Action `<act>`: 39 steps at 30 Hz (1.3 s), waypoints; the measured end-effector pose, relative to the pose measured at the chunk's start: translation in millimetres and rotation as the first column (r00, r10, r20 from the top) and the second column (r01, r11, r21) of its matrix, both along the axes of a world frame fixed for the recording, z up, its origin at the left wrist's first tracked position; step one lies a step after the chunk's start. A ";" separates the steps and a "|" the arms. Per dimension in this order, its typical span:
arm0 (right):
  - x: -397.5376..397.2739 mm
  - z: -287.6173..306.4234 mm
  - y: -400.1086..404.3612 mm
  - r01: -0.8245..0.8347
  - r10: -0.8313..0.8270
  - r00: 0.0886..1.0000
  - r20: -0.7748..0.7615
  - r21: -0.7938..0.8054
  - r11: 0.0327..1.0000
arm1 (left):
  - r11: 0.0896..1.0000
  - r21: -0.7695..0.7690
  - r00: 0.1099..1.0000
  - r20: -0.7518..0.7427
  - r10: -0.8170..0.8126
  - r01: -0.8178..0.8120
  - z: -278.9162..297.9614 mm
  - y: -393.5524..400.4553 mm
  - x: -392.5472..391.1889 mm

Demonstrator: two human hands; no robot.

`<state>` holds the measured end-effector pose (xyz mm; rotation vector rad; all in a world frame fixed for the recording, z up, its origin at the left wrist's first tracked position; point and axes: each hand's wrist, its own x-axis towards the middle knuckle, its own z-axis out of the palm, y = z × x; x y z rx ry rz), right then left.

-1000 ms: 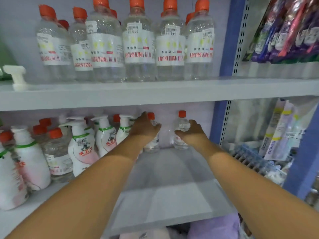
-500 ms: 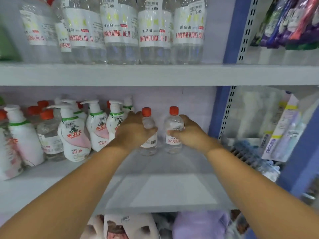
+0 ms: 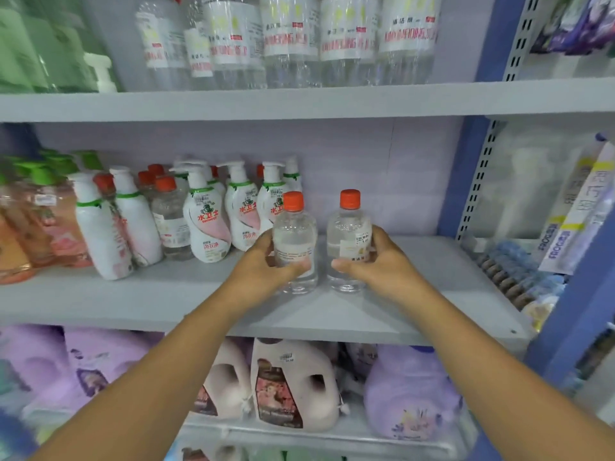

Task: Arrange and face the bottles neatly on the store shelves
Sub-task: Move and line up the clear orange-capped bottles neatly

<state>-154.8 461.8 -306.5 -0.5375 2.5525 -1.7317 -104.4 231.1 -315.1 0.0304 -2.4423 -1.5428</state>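
Lower shelf: nearest us, below the arms, we see a white jug with a dark picture label, a second white jug partly hidden by the left forearm, and a lilac bag to the right of them.
Left hand: our left hand is wrapped round the left bottle, thumb across its front, fingers curled behind it.
Right hand: our right hand clamps the right bottle from its right side, thumb tip on the lower front.
Bottles: both are small, clear, upright, with orange caps; we see them close side by side, not quite touching, bases on or just above the middle shelf; we cannot tell which. The right one shows a small price sticker towards us.
Behind, left: white pump bottles with pink-and-red labels stand in rows, mixed with more orange-capped clear bottles; peach-coloured bottles sit at the far left.
Top shelf: large clear bottles with white labels and red lettering stand in a row.
Right bay: beyond the blue upright we make out blurred packets.
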 end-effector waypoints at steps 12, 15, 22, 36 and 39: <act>125.7 39.9 -82.2 0.029 -0.035 0.992 -0.118 -0.056 0.998 | 0.999 0.036 0.965 -0.262 -0.021 0.032 59.3 -105.4 144.0; 178.1 81.5 -118.6 0.001 -0.018 0.981 -0.191 -0.087 0.996 | 0.994 -0.003 0.920 -0.379 -0.105 0.112 104.3 -138.3 187.9; 218.4 231.8 -191.3 0.006 -0.100 0.877 -0.470 -0.198 0.980 | 0.992 -0.057 0.785 -0.607 -0.125 0.114 230.9 -190.7 196.4; 80.9 289.8 -236.0 0.346 -0.296 0.833 -0.468 0.021 0.938 | 0.976 -0.148 0.907 -0.412 0.086 -0.160 288.3 -220.5 63.8; 73.8 281.6 -241.1 0.352 -0.269 0.841 -0.469 0.098 0.931 | 0.970 -0.172 0.923 -0.372 0.099 -0.174 282.1 -220.0 50.0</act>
